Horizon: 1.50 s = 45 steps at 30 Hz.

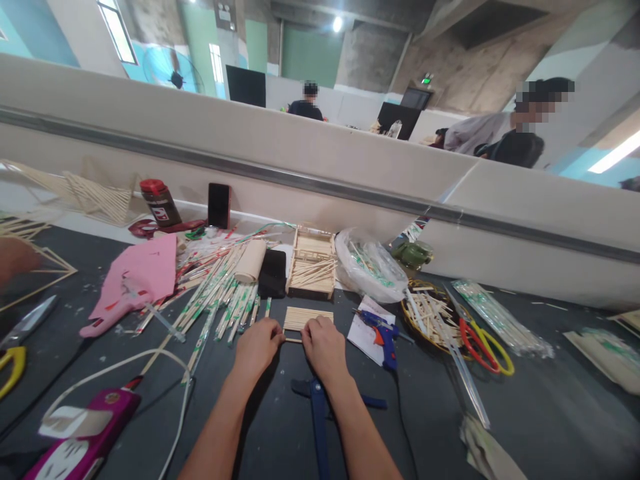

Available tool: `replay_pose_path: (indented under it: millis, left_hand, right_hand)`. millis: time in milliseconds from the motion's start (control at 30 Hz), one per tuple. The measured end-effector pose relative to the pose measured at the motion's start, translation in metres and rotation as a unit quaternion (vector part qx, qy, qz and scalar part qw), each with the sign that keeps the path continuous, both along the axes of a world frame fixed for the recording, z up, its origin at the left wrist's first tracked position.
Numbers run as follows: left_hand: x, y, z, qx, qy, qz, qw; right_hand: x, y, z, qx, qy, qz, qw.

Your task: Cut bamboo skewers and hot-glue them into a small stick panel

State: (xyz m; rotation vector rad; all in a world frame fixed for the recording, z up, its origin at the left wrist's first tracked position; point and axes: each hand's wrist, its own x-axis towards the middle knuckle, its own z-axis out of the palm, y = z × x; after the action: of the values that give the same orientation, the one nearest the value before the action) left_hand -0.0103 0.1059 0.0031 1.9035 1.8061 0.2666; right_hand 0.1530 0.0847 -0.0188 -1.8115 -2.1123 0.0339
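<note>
Stick panel [309, 317]: flat, light, probably brittle at glued joints; best gripped at near edge. Left hand [259, 347], right hand [325, 345] close together, pinching one loose stick [293, 340]. Glue gun [383, 335] at three o'clock.

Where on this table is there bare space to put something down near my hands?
Bare dark table lies right of the blue glue gun, below the red-and-yellow scissors. Another patch sits between the white cord and your left hand. Behind the flat stick panel it is crowded with chopsticks.
</note>
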Motion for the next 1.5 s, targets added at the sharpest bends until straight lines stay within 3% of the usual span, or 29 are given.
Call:
replay_pose_path:
  millis: [167,333,433,600,900,1500]
  left_hand:
    - [-0.004,0.002,-0.002,-0.005,-0.049,0.006,0.999]
    - [-0.008,0.003,-0.001,0.018,-0.068,0.016,0.997]
    - [-0.008,0.003,0.0,0.018,-0.059,0.016,0.998]
    - [-0.007,0.003,0.0,0.013,-0.045,0.014,0.999]
    - [-0.003,0.002,-0.002,0.009,-0.045,-0.007,0.999]
    - [0.003,0.0,0.0,0.012,-0.049,-0.007,0.999]
  right_hand:
    - [0.015,-0.002,0.007,0.003,0.079,-0.007,0.997]
    - [0.056,-0.015,0.014,-0.034,0.198,-0.127,0.971]
    - [0.067,-0.024,0.009,-0.09,0.233,-0.157,0.956]
    - [0.058,-0.029,0.0,-0.119,0.231,-0.162,0.952]
    - [0.053,-0.029,0.001,-0.126,0.208,-0.15,0.958]
    - [0.052,-0.028,-0.008,-0.089,0.209,-0.138,0.964]
